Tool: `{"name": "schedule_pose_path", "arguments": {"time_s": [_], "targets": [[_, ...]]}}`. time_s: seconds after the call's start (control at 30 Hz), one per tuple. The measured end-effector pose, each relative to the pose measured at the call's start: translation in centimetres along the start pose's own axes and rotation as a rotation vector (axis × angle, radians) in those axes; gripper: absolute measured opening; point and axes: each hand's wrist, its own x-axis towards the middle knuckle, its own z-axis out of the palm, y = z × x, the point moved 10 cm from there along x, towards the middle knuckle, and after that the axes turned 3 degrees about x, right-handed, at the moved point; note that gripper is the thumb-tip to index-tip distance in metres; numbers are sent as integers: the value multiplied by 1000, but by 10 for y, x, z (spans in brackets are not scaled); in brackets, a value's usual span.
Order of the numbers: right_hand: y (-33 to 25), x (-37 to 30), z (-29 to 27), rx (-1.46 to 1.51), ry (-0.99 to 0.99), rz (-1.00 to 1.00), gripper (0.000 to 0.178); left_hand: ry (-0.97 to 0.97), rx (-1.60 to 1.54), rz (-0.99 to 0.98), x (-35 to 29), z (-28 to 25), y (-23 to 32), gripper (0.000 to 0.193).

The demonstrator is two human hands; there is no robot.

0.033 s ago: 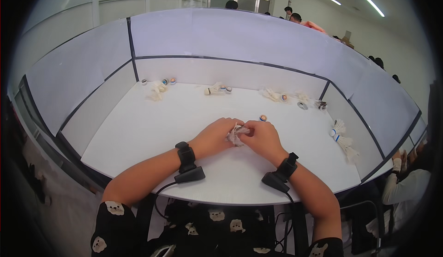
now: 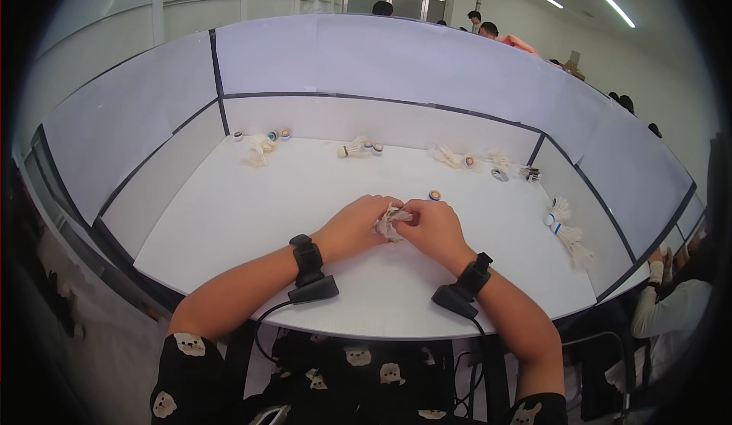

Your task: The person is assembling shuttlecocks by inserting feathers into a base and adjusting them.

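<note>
Above the middle of the white table, my left hand [image 2: 364, 225] closes round one side of a worn, greyish-white shuttlecock [image 2: 391, 228]. From the other side my right hand [image 2: 435, 232] pinches its ragged feathers with thumb and fingers. Its cork end cannot be made out behind my fingers. Just beyond my right hand, a loose shuttlecock cork [image 2: 435, 195] with an orange and dark ringed end sits on the table.
Along the back of the white table [image 2: 305, 188] lie loose feathers [image 2: 261, 149], a shuttlecock [image 2: 352, 148], several corks and more feathers [image 2: 448, 156]. Two shuttlecocks [image 2: 568, 234] rest near the right wall. Low panels [image 2: 305, 114] enclose the table. Cabled black wrist devices [image 2: 313, 289] hang beneath my wrists.
</note>
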Motion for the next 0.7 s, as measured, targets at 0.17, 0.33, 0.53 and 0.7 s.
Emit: {"name": "schedule_pose_path", "arguments": {"time_s": [0.17, 0.33, 0.53, 0.7], "targets": [[-4, 0, 0, -48, 12, -27, 23, 12, 24, 20, -2, -1, -2, 58], [-2, 0, 2, -88, 1, -8, 23, 3, 21, -4, -1, -4, 7, 56], [-4, 1, 0, -81, 37, -25, 22, 27, 59, 13, -3, -4, 5, 57], [-2, 3, 3, -97, -2, -13, 28, -5, 43, -26, -1, -2, 4, 54]]}}
